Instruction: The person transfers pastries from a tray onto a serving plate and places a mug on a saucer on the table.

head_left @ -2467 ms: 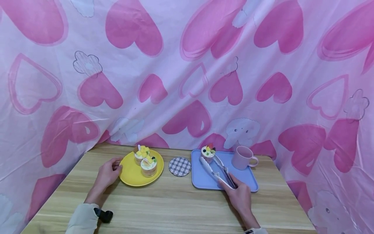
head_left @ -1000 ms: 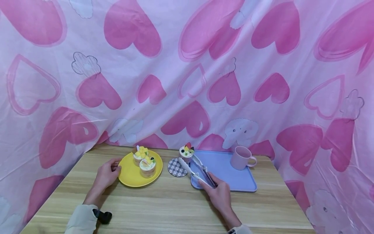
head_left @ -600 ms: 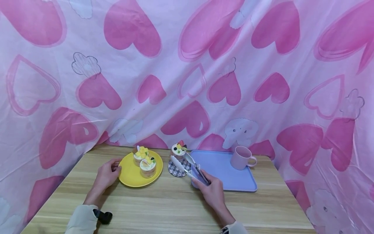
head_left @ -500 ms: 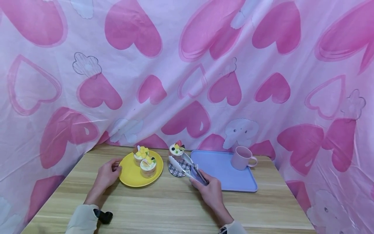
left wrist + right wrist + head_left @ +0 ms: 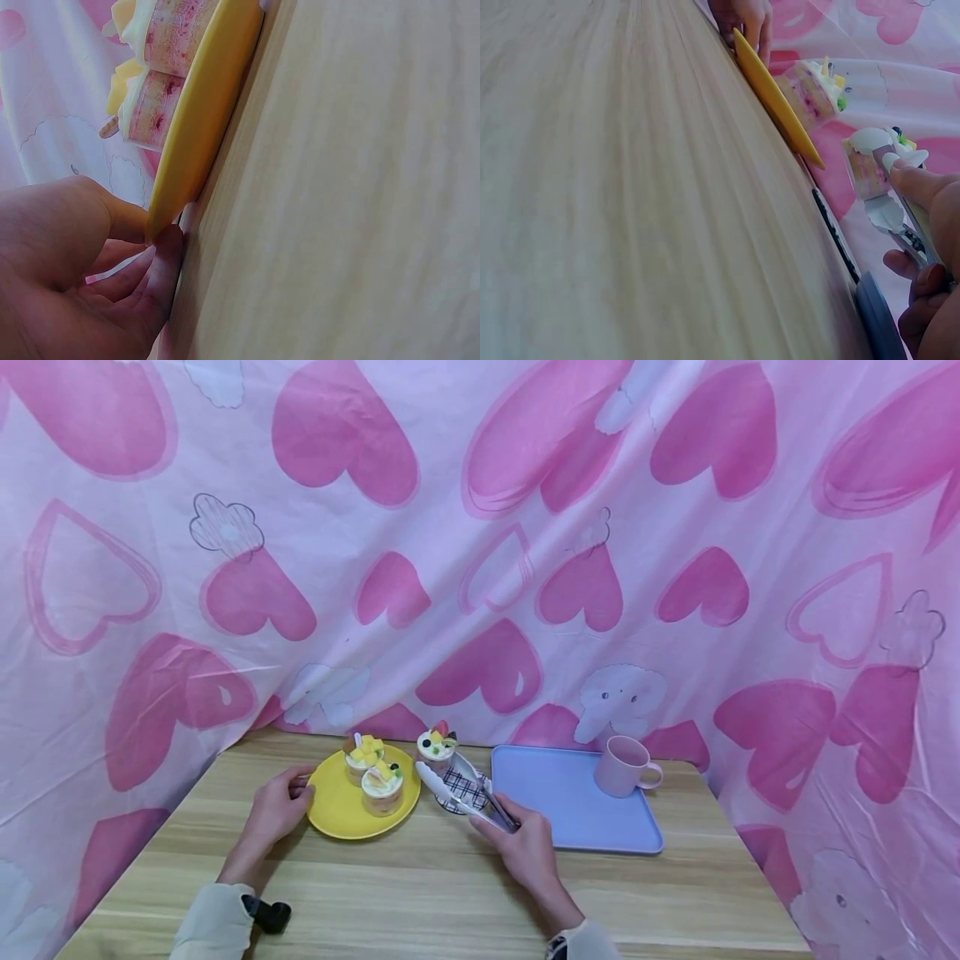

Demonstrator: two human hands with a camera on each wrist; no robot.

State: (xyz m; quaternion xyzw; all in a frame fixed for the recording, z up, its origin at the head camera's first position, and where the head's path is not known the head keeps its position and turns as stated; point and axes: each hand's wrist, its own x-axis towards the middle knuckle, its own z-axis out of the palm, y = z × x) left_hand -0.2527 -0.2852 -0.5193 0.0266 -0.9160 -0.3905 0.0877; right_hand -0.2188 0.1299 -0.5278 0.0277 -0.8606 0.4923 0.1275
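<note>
My left hand (image 5: 277, 806) pinches the rim of a yellow plate (image 5: 337, 818); in the left wrist view the thumb lies on top and fingers go underneath. Two clear cups of layered fruit-and-cream dessert, a rear cup (image 5: 363, 756) and a front cup (image 5: 382, 795), stand on that plate. Metal tongs (image 5: 444, 788) are gripped in my right hand (image 5: 528, 852). Between their tips is a third dessert cup (image 5: 435, 745), topped with strawberry and blueberries. It is held up off the table in the right wrist view (image 5: 866, 176), just right of the plate's edge.
A round checked coaster (image 5: 465, 789) lies under the tongs, between plate and tray. The blue tray (image 5: 592, 827) is at the right, with a pink mug (image 5: 621, 768) on its back right corner. A pink heart-patterned curtain (image 5: 480, 668) hangs behind the wooden table (image 5: 390, 893).
My right hand has carried the third dessert cup in the tongs leftward, off the blue tray, past the coaster to the yellow plate's edge. My left hand keeps its hold on the plate.
</note>
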